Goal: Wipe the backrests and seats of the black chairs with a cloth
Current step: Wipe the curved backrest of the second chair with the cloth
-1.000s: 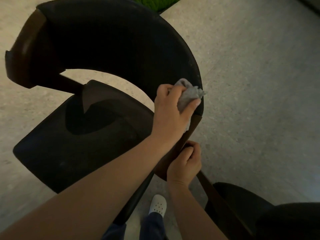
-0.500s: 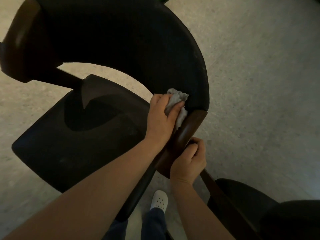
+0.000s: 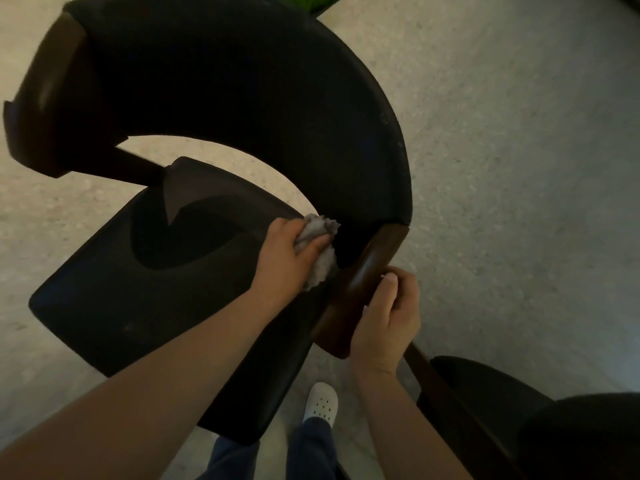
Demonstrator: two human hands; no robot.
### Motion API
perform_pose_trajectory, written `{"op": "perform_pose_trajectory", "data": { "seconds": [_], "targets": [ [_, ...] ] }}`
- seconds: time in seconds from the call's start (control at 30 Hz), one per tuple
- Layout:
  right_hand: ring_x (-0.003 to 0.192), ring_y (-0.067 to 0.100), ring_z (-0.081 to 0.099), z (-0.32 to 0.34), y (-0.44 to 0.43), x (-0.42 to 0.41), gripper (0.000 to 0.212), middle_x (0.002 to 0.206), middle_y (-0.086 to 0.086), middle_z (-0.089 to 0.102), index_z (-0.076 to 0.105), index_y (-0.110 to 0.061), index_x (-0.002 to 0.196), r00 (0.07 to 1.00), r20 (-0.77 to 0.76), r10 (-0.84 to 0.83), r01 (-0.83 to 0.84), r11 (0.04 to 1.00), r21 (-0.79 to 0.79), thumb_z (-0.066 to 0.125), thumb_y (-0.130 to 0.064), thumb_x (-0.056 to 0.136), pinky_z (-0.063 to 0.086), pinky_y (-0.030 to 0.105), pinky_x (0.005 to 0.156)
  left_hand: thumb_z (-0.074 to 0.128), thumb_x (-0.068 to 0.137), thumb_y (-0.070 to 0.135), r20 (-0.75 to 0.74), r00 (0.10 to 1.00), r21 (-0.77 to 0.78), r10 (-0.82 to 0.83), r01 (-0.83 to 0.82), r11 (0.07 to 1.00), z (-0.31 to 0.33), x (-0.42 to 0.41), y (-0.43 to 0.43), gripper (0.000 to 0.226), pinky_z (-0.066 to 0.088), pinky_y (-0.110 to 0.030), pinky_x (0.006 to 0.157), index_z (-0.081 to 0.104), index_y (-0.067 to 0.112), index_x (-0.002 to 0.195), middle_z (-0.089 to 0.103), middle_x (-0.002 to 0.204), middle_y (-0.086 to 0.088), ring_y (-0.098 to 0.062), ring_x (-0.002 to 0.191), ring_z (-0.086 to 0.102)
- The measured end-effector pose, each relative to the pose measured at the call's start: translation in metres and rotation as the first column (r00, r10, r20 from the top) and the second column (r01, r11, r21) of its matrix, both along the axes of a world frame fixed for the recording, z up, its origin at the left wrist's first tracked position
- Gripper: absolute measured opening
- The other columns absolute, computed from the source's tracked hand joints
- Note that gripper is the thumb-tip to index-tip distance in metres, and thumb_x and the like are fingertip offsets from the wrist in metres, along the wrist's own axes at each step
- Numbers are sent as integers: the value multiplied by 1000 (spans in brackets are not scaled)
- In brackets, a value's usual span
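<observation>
Compared with a second ago, the left hand has slid down from the outer rim of the black chair's curved backrest to its inner face, close above the rear corner of the seat. The grey cloth is bunched inside this hand: the fingers curl round it, and crumpled folds stick out above and below them, pressed against the dark padding beside the brown wooden arm end. The right hand keeps its place, with its fingers wrapped round that wooden end from the outer side. A second dark chair stands at lower right on the pale floor, and a white shoe shows below the seat
</observation>
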State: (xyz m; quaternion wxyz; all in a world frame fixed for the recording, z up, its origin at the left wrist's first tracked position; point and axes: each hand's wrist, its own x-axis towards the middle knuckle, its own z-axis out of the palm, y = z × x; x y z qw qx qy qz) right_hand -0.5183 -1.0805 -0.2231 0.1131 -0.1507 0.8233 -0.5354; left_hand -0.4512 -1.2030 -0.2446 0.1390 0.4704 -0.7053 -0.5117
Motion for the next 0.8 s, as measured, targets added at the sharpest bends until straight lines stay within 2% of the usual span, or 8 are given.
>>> {"op": "perform_pose_trajectory", "data": {
  "seconds": [0.07, 0.17, 0.33, 0.47, 0.63, 0.73, 0.8],
  "targets": [
    [74, 2, 58, 5, -5, -6, 18, 82, -16, 57, 51, -36, 96, 998, -55, 5, -5, 1000, 4, 38, -48, 91, 46, 11, 63, 59, 94, 37, -22, 1000, 4, 16, -16, 1000, 11, -4, -2, 22, 37, -8, 70, 57, 22, 110, 47, 111, 2, -1, 89, 50],
    [86, -1, 57, 2, -13, -10, 31, 96, -19, 55, 47, -35, 108, 996, -91, 6, 0, 998, 66, 36, -57, 89, 44, 11, 69, 57, 95, 37, -48, 998, 11, 43, -43, 999, 27, -11, -7, 21, 38, -8, 67, 54, 23, 109, 45, 114, 3, -1, 86, 51],
    [83, -7, 55, -3, -14, -7, 35, 93, -19, 54, 47, -30, 110, 992, -126, -19, 26, 998, 56, 34, -56, 90, 41, 4, 67, 55, 96, 39, -126, 992, -108, -3, -11, 994, 43, -21, -19, 27, 40, -2, 70, 53, 21, 115, 43, 123, 1, 2, 92, 48],
    [78, 0, 58, -3, -15, -8, 36, 92, -10, 58, 45, -33, 109, 993, -114, -23, 31, 997, 72, 31, -60, 89, 44, 11, 63, 59, 94, 38, -227, 974, -150, -26, -9, 989, 56, -41, -17, 22, 37, 4, 77, 52, 25, 111, 43, 118, 3, 2, 95, 50],
    [78, 6, 60, -7, -14, -8, 41, 93, -7, 60, 48, -30, 109, 995, -91, -27, 35, 995, 90, 31, -61, 88, 51, 24, 66, 62, 93, 37, -301, 952, -221, -45, -23, 975, 62, -64, -15, 18, 45, -11, 86, 52, 33, 107, 41, 112, 5, -5, 99, 51],
    [76, 0, 58, -8, -14, -9, 40, 91, -10, 59, 49, -28, 108, 996, -90, -29, 38, 995, 95, 32, -59, 89, 45, 12, 63, 62, 92, 40, -288, 956, -311, -60, -34, 950, 59, -73, -11, 23, 49, -24, 90, 59, 27, 111, 43, 109, 4, -11, 99, 50],
    [78, -5, 56, -8, -15, -9, 39, 89, -14, 57, 50, -27, 108, 995, -92, -28, 36, 995, 90, 33, -56, 89, 40, 4, 63, 61, 91, 45, -229, 972, -402, -62, -36, 915, 57, -79, -7, 31, 50, -31, 88, 60, 24, 113, 46, 109, 0, -15, 98, 50]
  ]
}}
